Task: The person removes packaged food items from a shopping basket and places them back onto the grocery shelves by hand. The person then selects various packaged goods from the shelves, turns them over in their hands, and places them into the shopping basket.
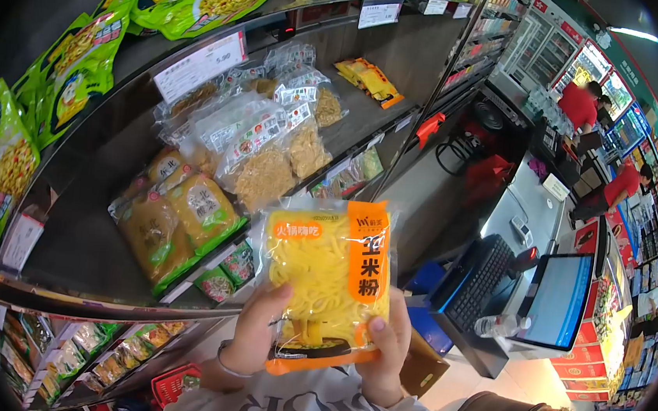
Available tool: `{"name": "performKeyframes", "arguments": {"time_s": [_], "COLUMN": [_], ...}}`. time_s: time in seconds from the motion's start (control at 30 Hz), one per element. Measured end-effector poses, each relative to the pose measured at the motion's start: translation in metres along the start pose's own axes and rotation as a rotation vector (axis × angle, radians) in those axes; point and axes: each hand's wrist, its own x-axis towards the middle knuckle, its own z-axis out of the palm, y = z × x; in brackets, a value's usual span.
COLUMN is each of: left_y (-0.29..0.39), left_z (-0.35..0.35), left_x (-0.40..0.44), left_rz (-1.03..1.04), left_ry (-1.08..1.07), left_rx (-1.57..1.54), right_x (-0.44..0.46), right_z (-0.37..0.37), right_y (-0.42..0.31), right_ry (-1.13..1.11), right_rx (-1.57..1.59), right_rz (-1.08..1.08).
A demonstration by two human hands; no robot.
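Checkout worktop (537, 202): one computer monitor (560, 296), screen lit; one black keyboard (479, 275); one clear plastic bottle (501, 325), near the monitor. Beyond: two people in red tops (579, 106); glass-fronted refrigerators (545, 48). Upper left shelf: green food pouches (84, 51), white price label (200, 65) at the edge. Below: red shopping basket (171, 384), partly hidden.

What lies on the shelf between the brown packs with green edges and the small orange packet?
Clear bags of tan contents lie between the green-edged packs and the orange packet, as the head view shows.
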Motion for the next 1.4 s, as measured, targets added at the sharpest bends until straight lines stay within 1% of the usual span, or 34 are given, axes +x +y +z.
{"name": "performKeyframes", "arguments": {"time_s": [0.07,0.1,0.17,0.2,0.23,0.3,0.33,0.37,0.4,0.43,0.47,0.5,0.53,0.57,0.63,0.67,0.7,0.77,0.8,0.83,0.9,0.93,0.97,1.03,1.07,1.1,1.17,1.2,1.27,1.3,1.37,1.4], "left_y": [0.005,0.011,0.021,0.025,0.028,0.033,0.046,0.053,0.056,0.059,0.056,0.048,0.042,0.035,0.023,0.022,0.022,0.022,0.017,0.015,0.018,0.02,0.019,0.015,0.009,0.004,-0.006,-0.009,-0.018,-0.022,-0.027,-0.027], "left_z": [0.0,-0.001,-0.002,0.001,0.002,0.004,0.004,0.017,0.023,0.029,0.039,0.049,0.051,0.052,0.051,0.051,0.051,0.053,0.057,0.062,0.076,0.084,0.092,0.109,0.118,0.125,0.139,0.151,0.16,0.164,0.177,0.184], "left_x": [0.019,0.029,0.051,0.063,0.076,0.104,0.13,0.142,0.152,0.163,0.173,0.183,0.192,0.201,0.217,0.216,0.221,0.235,0.242,0.246,0.25,0.251,0.253,0.263,0.265,0.269,0.276,0.279,0.286,0.289,0.295,0.298], "left_rz": [0.013,0.01,-0.009,0.065,0.048,0.433,0.651,0.786,0.978,1.174,1.18,1.176,1.168,1.159,0.642,0.358,0.353,-0.1,-0.006,-0.007,0.195,0.173,0.183,0.281,0.324,0.341,0.406,0.433,0.456,0.462,0.508,0.553], "left_ry": [-0.013,-0.082,-0.228,-0.227,-0.234,-0.446,-0.635,-0.682,-0.633,-0.573,-0.592,-0.489,-0.445,-0.403,-0.433,-0.406,-0.409,-0.671,-0.666,-0.661,-0.484,-0.438,-0.428,-0.378,-0.334,-0.32,-0.242,-0.216,-0.209,-0.219,-0.198,-0.194], "left_rx": [-0.014,0.028,0.117,0.105,0.105,0.412,0.631,0.654,0.842,1.026,1.024,0.914,0.861,0.807,0.31,0.09,0.092,-0.482,-0.402,-0.405,0.135,0.092,0.084,0.165,0.126,0.126,0.17,0.135,0.175,0.216,0.218,0.214], "right_x": [0.017,0.028,0.045,0.053,0.066,0.097,0.123,0.151,0.17,0.188,0.204,0.219,0.233,0.244,0.261,0.267,0.274,0.287,0.294,0.298,0.299,0.297,0.292,0.285,0.28,0.277,0.283,0.287,0.294,0.296,0.3,0.307], "right_z": [-0.004,-0.006,-0.013,-0.016,-0.018,-0.033,-0.044,-0.048,-0.045,-0.04,-0.038,-0.04,-0.044,-0.045,-0.042,-0.043,-0.047,-0.058,-0.066,-0.069,-0.07,-0.074,-0.085,-0.111,-0.124,-0.133,-0.157,-0.165,-0.179,-0.181,-0.19,-0.197], "right_y": [0.0,-0.001,-0.004,-0.005,-0.008,-0.009,-0.013,-0.019,-0.023,-0.025,-0.028,-0.032,-0.034,-0.036,-0.037,-0.037,-0.038,-0.041,-0.04,-0.039,-0.035,-0.035,-0.04,-0.054,-0.053,-0.054,-0.067,-0.076,-0.087,-0.093,-0.102,-0.107], "right_ry": [0.015,0.012,-0.052,-0.084,-0.124,-0.112,-0.216,-0.323,-0.312,-0.271,-0.228,-0.215,-0.131,-0.059,0.013,0.026,0.025,0.029,-0.021,-0.021,0.216,0.325,0.31,0.18,0.158,-0.019,-0.226,-0.33,-0.486,-0.388,-0.29,-0.312], "right_rx": [-0.036,-0.038,-0.06,-0.096,-0.186,-0.389,-0.442,-0.498,-0.501,-0.483,-0.463,-0.464,-0.577,-0.601,-0.509,-0.466,-0.448,-0.463,-0.494,-0.494,-0.409,-0.369,-0.371,0.327,0.329,0.309,0.278,0.251,0.378,0.141,-0.089,0.062], "right_rz": [-0.013,-0.011,-0.003,-0.002,-0.002,0.019,-0.158,-0.333,-0.347,-0.486,-0.622,-0.633,-0.789,-0.892,-0.953,-0.957,-0.943,-0.909,-0.933,-0.928,-0.788,-0.713,-0.707,-0.179,-0.171,-0.13,0.004,0.068,0.13,0.058,-0.004,0.118]}}
